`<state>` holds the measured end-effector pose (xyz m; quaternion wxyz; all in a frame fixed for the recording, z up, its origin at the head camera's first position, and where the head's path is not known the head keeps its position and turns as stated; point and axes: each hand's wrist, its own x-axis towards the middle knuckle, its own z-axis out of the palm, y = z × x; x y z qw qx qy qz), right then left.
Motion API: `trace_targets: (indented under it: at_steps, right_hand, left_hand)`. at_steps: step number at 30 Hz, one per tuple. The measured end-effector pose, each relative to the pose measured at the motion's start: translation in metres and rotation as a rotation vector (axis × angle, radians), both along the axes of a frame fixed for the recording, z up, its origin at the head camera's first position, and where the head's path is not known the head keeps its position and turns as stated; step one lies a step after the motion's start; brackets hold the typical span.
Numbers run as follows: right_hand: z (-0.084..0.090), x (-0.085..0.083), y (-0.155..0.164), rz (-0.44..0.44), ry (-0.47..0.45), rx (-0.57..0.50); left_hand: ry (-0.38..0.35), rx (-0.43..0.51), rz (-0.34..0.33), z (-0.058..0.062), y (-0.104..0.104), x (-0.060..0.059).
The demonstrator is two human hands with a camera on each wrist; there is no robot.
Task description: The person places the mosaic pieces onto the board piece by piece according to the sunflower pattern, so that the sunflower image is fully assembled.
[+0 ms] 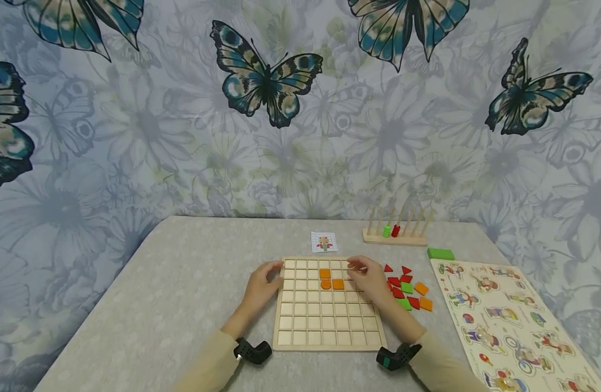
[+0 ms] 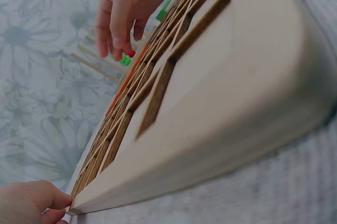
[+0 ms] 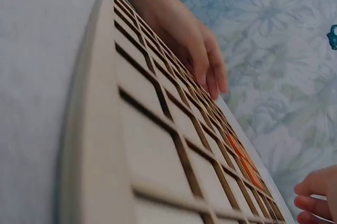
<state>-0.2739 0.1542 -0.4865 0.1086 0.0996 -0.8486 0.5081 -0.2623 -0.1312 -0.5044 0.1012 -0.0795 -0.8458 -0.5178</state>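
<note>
A wooden grid board (image 1: 325, 322) lies on the grey table in front of me. Three orange pieces (image 1: 331, 279) sit in cells near its top middle. My left hand (image 1: 262, 285) rests against the board's upper left edge, its fingers lying relaxed on the rim. My right hand (image 1: 366, 277) hovers over the board's upper right cells with fingers loosely curved. No piece shows between them. In the left wrist view the right hand (image 2: 119, 16) hangs above the board (image 2: 237, 77). Across the board (image 3: 105, 129) in the right wrist view lies the left hand (image 3: 198, 45).
Loose red, green and orange pieces (image 1: 406, 291) lie just right of the board. A small pattern card (image 1: 324, 242) sits behind it. A wooden peg stand (image 1: 395, 233) and a green block (image 1: 440, 253) are at the back right. A picture puzzle board (image 1: 506, 321) fills the right side.
</note>
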Motion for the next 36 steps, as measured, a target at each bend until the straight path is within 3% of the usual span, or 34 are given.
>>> trace_targets:
  at_steps: [7, 14, 19, 36]
  right_hand:
    - [-0.003, -0.004, 0.044, -0.171, 0.133, 0.139]
    - [-0.01, -0.009, 0.063, -0.236, 0.065, 0.159]
    - [-0.009, -0.008, 0.064, -0.289, 0.081, 0.192]
    - [-0.007, -0.007, 0.06, -0.284, 0.079, 0.146]
  left_hand:
    - [0.009, -0.007, -0.005, -0.001, -0.001, 0.003]
    - [0.001, -0.014, 0.01, 0.0, -0.002, 0.004]
    - [0.009, -0.018, 0.009, 0.001, -0.001, 0.004]
    - [0.014, -0.012, -0.002, 0.003, 0.001, 0.001]
